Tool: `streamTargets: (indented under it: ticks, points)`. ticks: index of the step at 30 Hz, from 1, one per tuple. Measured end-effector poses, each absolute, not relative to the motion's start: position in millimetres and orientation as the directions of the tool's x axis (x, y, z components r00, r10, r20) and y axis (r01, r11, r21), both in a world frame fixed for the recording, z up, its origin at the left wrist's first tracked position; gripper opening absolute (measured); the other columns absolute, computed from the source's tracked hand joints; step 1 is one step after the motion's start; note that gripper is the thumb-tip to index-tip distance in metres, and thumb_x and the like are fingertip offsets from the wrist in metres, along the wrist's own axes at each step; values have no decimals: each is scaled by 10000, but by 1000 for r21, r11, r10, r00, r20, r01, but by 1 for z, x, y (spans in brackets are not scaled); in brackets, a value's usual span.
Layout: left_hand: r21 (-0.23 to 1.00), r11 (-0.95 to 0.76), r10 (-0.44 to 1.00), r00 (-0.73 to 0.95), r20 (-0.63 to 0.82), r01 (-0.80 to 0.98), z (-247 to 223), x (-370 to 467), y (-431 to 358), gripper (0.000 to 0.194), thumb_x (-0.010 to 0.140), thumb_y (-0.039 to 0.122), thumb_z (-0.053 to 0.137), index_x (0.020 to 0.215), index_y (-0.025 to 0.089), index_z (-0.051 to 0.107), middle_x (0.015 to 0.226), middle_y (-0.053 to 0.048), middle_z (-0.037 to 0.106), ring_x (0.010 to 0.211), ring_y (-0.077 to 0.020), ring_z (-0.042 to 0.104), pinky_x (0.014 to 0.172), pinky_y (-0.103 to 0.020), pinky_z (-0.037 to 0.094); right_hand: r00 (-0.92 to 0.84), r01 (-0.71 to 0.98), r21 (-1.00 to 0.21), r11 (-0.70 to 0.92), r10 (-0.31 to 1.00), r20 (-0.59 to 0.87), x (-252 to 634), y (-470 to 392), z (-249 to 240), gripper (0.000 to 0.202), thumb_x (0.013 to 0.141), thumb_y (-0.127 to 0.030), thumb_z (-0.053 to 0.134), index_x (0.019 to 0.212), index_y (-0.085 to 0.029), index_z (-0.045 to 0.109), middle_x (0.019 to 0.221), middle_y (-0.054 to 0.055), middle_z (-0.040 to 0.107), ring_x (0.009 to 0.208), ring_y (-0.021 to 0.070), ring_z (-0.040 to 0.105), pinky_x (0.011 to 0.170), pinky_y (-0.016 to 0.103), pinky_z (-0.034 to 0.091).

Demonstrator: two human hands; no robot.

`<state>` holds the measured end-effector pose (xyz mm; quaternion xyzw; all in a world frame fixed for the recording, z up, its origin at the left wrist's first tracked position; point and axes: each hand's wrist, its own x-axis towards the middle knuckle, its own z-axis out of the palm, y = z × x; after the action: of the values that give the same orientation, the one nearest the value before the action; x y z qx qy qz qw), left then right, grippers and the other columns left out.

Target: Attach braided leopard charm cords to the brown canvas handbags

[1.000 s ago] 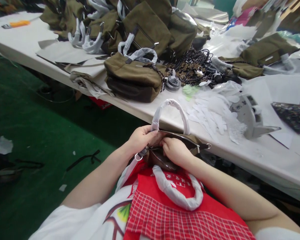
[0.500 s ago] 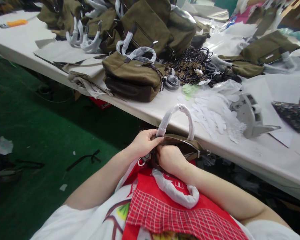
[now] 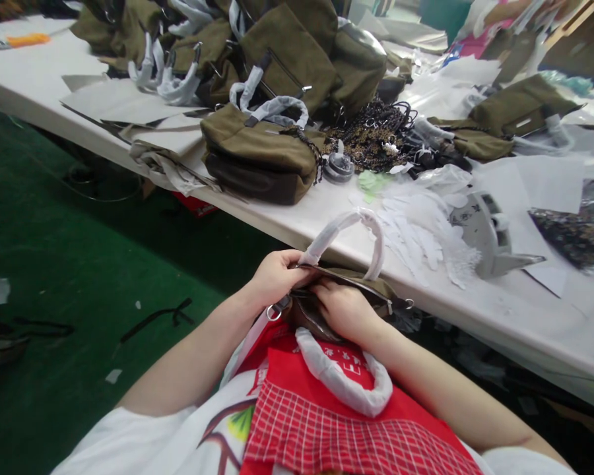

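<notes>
An olive handbag [image 3: 386, 288] with its zip undone rests against my red apron [image 3: 297, 363], at the table's edge. One handle wrapped in white paper [image 3: 349, 221] arches up at its far side; the other wrapped handle [image 3: 346, 389] hangs down over the apron. My left hand [image 3: 278, 277] is closed on the bag's rim at the left end, thumb inside the opening. Inside the mouth of the bag are the fingers of my right hand [image 3: 344, 310], so what they touch is hidden. A metal ring [image 3: 274, 313] shows at the bag's left end.
On the white table [image 3: 262, 221] stands another olive bag [image 3: 262, 155], before a heap of similar bags [image 3: 287, 56]. Dark cords [image 3: 371, 135], paper scraps [image 3: 416, 224] and a tape dispenser [image 3: 490, 234] lie to the right. An orange cutter [image 3: 27, 41] lies far left.
My right hand has shifted within the bag's opening and the near side has spread wider, showing more zip. My left hand keeps its hold, slightly further left. The view has moved a little.
</notes>
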<state>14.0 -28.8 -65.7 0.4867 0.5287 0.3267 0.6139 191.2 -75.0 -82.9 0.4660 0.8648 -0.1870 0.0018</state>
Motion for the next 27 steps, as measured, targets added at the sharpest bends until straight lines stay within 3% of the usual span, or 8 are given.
streamTargets:
  ticks: [4,9,13,15,17,19,21,27]
  points:
    - [966,223,963,123,-239,132,-63,12,-26,279,653,293,703,873,143,784,786,-33,752,702,-178,648,634,-249,480,-683,693,-484,534,703,-201,191,-74,-80,248,959,-260,491,1027,-160,707,1047,97,673,875,188,643,818,284,490]
    - [965,228,961,126,-245,132,-69,7,-14,267,639,305,715,853,163,790,772,-33,756,765,-222,667,675,-278,509,-753,614,-541,575,633,-182,198,-67,-46,210,920,-218,521,986,-177,717,959,72,709,853,181,657,793,267,486]
    - [960,262,952,133,-274,100,-73,8,-5,252,617,324,733,814,178,788,795,-35,769,779,-241,680,726,-306,525,-516,654,-588,475,849,112,224,-38,-9,251,958,-292,492,869,-208,711,810,36,717,755,158,657,728,251,479]
    - [961,265,949,153,-275,84,-75,9,-3,234,632,304,718,822,188,790,803,-29,771,785,-238,684,743,-306,526,-146,789,-549,275,952,267,245,-4,-4,351,991,-345,420,824,-194,689,723,40,695,681,160,643,684,262,475]
    - [964,248,950,172,-261,93,-76,10,-3,218,646,270,699,829,197,792,812,-22,772,806,-233,687,773,-302,522,58,891,-449,69,963,263,266,41,-12,366,1005,-364,379,942,-181,689,807,56,723,720,169,662,720,273,488]
    - [966,231,950,187,-249,114,-79,10,-3,214,665,255,690,844,198,793,831,-21,773,834,-234,690,805,-301,516,62,968,-244,-48,997,50,281,87,-33,299,988,-319,423,1107,-192,667,1041,64,735,898,173,683,846,274,485]
    - [966,230,947,200,-250,118,-82,9,-4,224,695,269,690,879,191,791,851,-29,773,856,-240,693,819,-307,515,60,983,-170,-64,998,-27,287,124,-58,275,923,-238,534,1153,-157,659,1158,112,707,1026,213,668,902,297,475]
    - [964,252,940,216,-264,82,-89,4,-8,231,719,289,698,908,187,784,852,-29,765,849,-240,694,801,-299,523,44,996,-80,-50,996,-74,283,158,-99,244,914,-103,488,1060,-73,681,1114,230,692,1071,290,669,898,351,476]
